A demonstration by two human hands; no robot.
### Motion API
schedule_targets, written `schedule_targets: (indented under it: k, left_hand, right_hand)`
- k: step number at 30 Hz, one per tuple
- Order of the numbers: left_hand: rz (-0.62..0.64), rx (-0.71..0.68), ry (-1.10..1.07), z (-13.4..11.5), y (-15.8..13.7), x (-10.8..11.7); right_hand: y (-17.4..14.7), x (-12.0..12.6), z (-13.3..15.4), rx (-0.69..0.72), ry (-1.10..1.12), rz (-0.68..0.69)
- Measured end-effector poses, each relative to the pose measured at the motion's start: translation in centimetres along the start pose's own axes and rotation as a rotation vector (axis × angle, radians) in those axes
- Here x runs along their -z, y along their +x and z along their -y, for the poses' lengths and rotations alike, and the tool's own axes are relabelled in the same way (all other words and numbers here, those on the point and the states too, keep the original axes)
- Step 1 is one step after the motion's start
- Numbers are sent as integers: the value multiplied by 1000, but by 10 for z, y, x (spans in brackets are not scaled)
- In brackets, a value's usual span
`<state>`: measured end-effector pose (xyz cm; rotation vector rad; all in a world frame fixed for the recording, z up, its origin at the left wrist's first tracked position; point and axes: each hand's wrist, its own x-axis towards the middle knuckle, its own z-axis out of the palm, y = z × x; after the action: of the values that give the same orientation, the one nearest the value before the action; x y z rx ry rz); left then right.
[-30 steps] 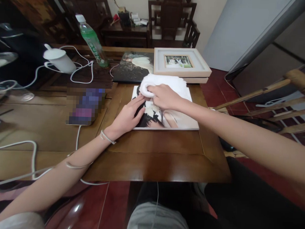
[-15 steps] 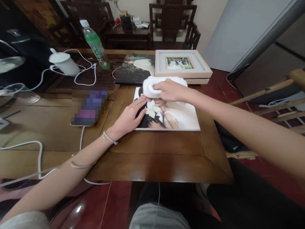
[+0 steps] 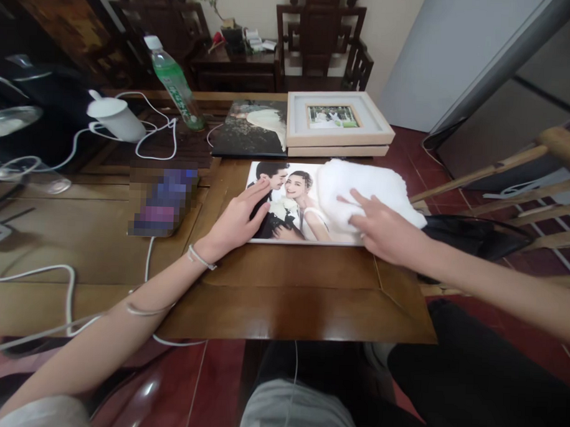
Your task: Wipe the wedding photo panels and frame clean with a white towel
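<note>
Head camera: behind the photo print on the wooden table lie a framed picture and a dark print; farther left behind it stand a green bottle and a white cup. The left hand lies flat and open on the print's left edge. The right hand, fingers spread, presses a white cloth onto its right part, hiding that corner.

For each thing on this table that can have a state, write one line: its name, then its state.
Photo print: lying flat, face up.
White cloth: spread over the print's right end.
Left hand: flat, pressing the print.
Right hand: fingers open on the cloth.
Green bottle: capped, standing.
Framed picture: lying flat.
</note>
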<state>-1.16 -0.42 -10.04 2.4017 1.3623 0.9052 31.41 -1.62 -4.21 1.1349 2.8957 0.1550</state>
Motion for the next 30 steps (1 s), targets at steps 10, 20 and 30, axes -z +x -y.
schedule_targets:
  k: [10,20,30]
  left_hand:
    - [-2,-3,11,-1,0,1]
    - [2,-10,1,3,0,2]
    - [4,-14,10,2,0,2]
  right_hand:
    - [-33,7,34,259,82,-32]
    - [52,18,-58,-105,34,170]
    - [25,12,-26,-78,51,81]
